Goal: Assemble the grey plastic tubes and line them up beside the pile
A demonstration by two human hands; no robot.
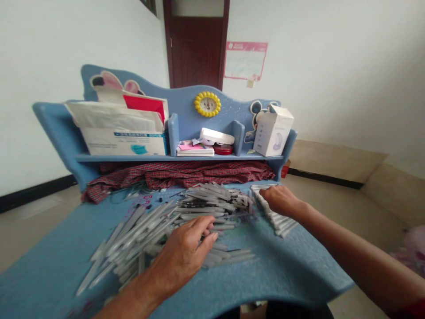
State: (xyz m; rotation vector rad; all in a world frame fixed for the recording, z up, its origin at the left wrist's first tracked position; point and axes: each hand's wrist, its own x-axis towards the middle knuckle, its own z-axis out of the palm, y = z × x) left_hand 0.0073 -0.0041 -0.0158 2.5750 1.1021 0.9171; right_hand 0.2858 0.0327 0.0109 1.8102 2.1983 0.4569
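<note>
My left hand (187, 248) hovers over or rests on a spread of loose, translucent grey pen-like sticks (133, 243), fingers half curled and thumb apart, with nothing visible between them. On the right, my right hand (279, 199) reaches to the far part of a neat row of similar whitish sticks (283, 223) laid side by side. Its fingers are bent down onto the row; their tips and anything in them are hidden. Beyond my left hand lies a denser heap of clear and grey pieces (212, 197), some with dark parts.
A checked cloth (199, 173) lies bunched under the blue shelf (229, 158) at the back of the blue table (259, 283). The shelf carries a mask box (126, 141), papers (195, 151), a round red tin (223, 149) and a white box (274, 130). Small black bits (160, 200) lie left of the heap.
</note>
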